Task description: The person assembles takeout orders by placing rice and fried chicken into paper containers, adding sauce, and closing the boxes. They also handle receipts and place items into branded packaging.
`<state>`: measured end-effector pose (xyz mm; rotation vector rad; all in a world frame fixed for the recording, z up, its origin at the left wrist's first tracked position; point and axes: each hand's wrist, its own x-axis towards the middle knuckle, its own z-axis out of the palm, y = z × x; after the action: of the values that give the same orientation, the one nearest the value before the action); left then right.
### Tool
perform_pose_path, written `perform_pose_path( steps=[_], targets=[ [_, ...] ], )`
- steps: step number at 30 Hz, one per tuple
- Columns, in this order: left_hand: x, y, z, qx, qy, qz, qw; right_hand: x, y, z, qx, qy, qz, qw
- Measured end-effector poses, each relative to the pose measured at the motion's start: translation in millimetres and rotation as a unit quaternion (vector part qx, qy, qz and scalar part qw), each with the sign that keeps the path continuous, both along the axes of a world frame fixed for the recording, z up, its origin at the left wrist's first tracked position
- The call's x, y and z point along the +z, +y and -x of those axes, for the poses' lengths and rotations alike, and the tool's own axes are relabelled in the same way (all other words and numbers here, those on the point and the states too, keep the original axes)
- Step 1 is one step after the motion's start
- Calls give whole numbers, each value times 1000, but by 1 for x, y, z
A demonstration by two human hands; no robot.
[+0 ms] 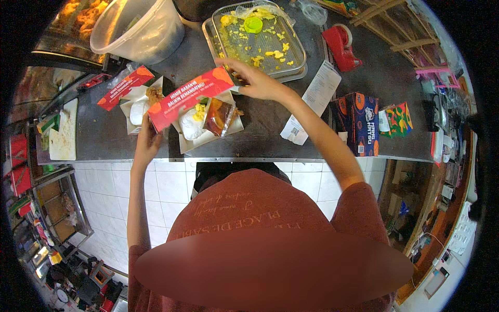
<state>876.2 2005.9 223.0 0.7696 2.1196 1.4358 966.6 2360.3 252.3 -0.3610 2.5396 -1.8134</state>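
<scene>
A meal box stands open on the dark counter, its red lid [192, 96] raised and tilted. Inside lie white wrapped rice [191, 126], yellow egg bits and a clear sachet of reddish-brown sauce [219, 116]. My left hand [148, 139] grips the lid's left end from the near side. At the far right end, my right hand [254, 79] is closed on the lid's corner, its fingertips partly hidden. Just left of this box, a second open meal box [130, 122] holds white rice and a piece of fried chicken [154, 94].
A wire-rack tray [291, 67] with egg scraps and a green cup [253, 25] is beyond my right hand. Around it are a plastic tub [140, 36], a paper receipt [314, 99], a red tape dispenser [340, 49], a dark patterned box [358, 125] and a cutting board [63, 135].
</scene>
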Motion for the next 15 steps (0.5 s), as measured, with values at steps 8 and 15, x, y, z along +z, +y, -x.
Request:
perform_pose_path(
  steps=[8,15],
  targets=[
    [-38,-5,-73,70,-123,10,990,-75,-27,-93,64,275,-234,930],
    [-21,0,-124,134,-67,49,988,-48,-84,-145,-140,-52,-122,981]
  ],
)
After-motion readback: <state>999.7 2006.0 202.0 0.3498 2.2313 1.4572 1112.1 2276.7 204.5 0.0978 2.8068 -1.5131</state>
